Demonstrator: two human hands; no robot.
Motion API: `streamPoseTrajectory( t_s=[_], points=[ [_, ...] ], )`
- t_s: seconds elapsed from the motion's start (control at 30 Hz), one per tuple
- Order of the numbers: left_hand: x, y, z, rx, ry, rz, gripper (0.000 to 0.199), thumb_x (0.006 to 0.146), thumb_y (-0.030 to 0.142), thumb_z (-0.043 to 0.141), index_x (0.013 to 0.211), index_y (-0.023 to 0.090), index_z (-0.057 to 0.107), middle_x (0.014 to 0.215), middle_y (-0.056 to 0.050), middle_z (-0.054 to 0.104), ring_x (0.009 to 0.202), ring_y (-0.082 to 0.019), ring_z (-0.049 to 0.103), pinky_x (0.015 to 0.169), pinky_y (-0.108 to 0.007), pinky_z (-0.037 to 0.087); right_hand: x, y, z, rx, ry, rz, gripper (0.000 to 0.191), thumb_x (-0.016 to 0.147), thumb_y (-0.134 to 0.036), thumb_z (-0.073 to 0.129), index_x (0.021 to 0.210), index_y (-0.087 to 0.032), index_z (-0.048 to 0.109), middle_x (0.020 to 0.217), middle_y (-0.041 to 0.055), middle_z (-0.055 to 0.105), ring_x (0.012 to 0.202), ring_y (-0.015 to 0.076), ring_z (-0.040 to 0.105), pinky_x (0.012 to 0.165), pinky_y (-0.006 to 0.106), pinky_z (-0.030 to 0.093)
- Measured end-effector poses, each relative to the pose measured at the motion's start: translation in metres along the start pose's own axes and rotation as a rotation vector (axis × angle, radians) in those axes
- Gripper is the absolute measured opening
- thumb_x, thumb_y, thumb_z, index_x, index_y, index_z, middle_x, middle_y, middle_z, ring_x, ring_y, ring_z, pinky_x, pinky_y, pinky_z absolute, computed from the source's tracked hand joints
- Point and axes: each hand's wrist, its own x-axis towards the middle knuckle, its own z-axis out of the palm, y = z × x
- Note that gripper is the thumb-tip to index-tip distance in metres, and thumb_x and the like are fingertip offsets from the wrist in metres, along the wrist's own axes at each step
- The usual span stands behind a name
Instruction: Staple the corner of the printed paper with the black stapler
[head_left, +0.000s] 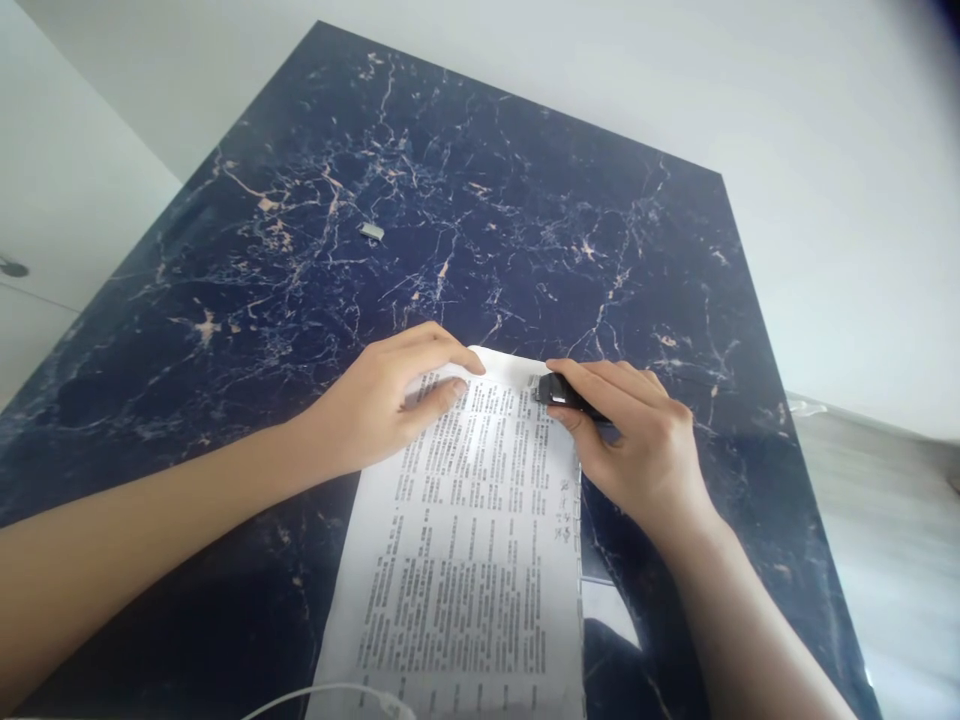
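Observation:
Sheets of printed paper (480, 580) lie lengthwise before me, covered with dense text and with some handwriting near the right edge. My left hand (397, 390) grips their far-left edge, thumb on the printed face and index finger at the far edge. In my right hand (637, 430) is a small black stapler (561, 392), held between thumb and fingers. Its front end sits over the far-right corner of the paper. My palm and fingers hide the rear of the stapler, and how far its jaws are pressed together cannot be seen.
The glossy dark blue marble-patterned table (510, 190) reflects light. A small silvery block (372, 232), resembling a strip of staples, lies beyond my left hand. A white cable (330, 690) crosses the near end of the paper. Pale walls (847, 230) stand behind the table.

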Motion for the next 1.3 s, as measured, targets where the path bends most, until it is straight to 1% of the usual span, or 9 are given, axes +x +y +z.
streamPoseTrajectory(
  t_s=[0.3,0.47,0.57,0.73,0.83,1.0,1.13,1.2,1.3],
  points=[
    [0.000,0.001,0.000,0.003,0.001,-0.005,0.022,0.102,0.025,0.058,0.119,0.025,0.071,0.120,-0.006,0.068,0.105,-0.021,0.068,0.091,-0.038,0.058,0.002,-0.007,0.000,-0.079,-0.032,0.036,0.026,0.101,-0.021,0.059,0.123,-0.025,0.072,0.106,0.0053,0.077,0.092,0.0242,0.069,0.086,0.042,0.049],
    [0.000,0.002,0.000,-0.003,-0.001,-0.016,0.021,0.102,0.025,0.058,0.118,0.026,0.071,0.120,-0.005,0.068,0.103,-0.020,0.068,0.086,-0.035,0.058,0.001,-0.009,0.002,-0.122,-0.039,0.022,0.023,0.101,-0.018,0.060,0.121,-0.023,0.070,0.114,0.0051,0.077,0.101,0.0238,0.070,0.092,0.041,0.049],
    [0.000,0.002,0.000,-0.007,0.001,-0.023,0.021,0.102,0.026,0.059,0.118,0.026,0.072,0.120,-0.006,0.068,0.104,-0.020,0.068,0.083,-0.034,0.059,0.002,-0.013,0.002,-0.178,-0.070,0.020,0.023,0.101,-0.014,0.059,0.120,-0.022,0.069,0.118,0.0049,0.076,0.105,0.0239,0.070,0.093,0.041,0.048],
    [0.001,0.001,0.000,0.001,0.002,-0.016,0.022,0.102,0.027,0.059,0.120,0.025,0.072,0.121,-0.006,0.069,0.106,-0.022,0.068,0.088,-0.037,0.059,0.004,-0.020,0.005,-0.283,-0.132,0.013,0.022,0.102,-0.014,0.057,0.119,-0.020,0.068,0.119,0.0080,0.074,0.107,0.0269,0.065,0.089,0.042,0.045],
    [0.001,0.001,-0.001,0.009,0.009,-0.007,0.022,0.102,0.027,0.058,0.120,0.025,0.071,0.121,-0.007,0.068,0.108,-0.022,0.068,0.091,-0.038,0.059,0.003,-0.020,0.007,-0.332,-0.118,0.022,0.022,0.103,-0.015,0.053,0.119,-0.019,0.069,0.116,0.0109,0.072,0.102,0.0279,0.063,0.087,0.044,0.044],
    [0.000,0.001,-0.001,0.005,0.004,0.013,0.022,0.103,0.026,0.058,0.121,0.024,0.070,0.121,-0.006,0.068,0.108,-0.020,0.068,0.094,-0.039,0.059,0.001,-0.006,0.000,-0.069,-0.030,0.100,0.026,0.104,-0.020,0.052,0.124,-0.025,0.068,0.109,0.0067,0.072,0.098,0.0248,0.064,0.089,0.042,0.047],
    [-0.001,0.000,-0.001,0.021,0.001,0.048,0.023,0.104,0.023,0.056,0.124,0.024,0.068,0.122,-0.007,0.066,0.110,-0.020,0.067,0.100,-0.042,0.057,0.000,0.018,-0.008,-0.023,0.079,0.155,0.027,0.102,-0.021,0.053,0.122,-0.026,0.069,0.107,0.0066,0.073,0.100,0.0265,0.065,0.091,0.045,0.050],
    [-0.002,0.000,-0.001,0.076,-0.018,0.073,0.026,0.105,0.022,0.055,0.127,0.025,0.067,0.129,-0.008,0.064,0.118,-0.021,0.063,0.106,-0.046,0.054,0.001,0.029,-0.010,-0.020,0.128,0.175,0.026,0.101,-0.022,0.054,0.123,-0.026,0.069,0.108,0.0068,0.073,0.101,0.0269,0.066,0.090,0.045,0.051],
    [-0.003,0.000,0.001,0.220,-0.035,0.096,0.028,0.105,0.023,0.055,0.131,0.026,0.066,0.145,-0.010,0.055,0.137,-0.028,0.051,0.116,-0.056,0.046,0.003,0.039,-0.013,-0.033,0.156,0.219,0.026,0.101,-0.025,0.057,0.123,-0.026,0.069,0.108,0.0069,0.074,0.100,0.0265,0.068,0.089,0.044,0.052]
  ],
)
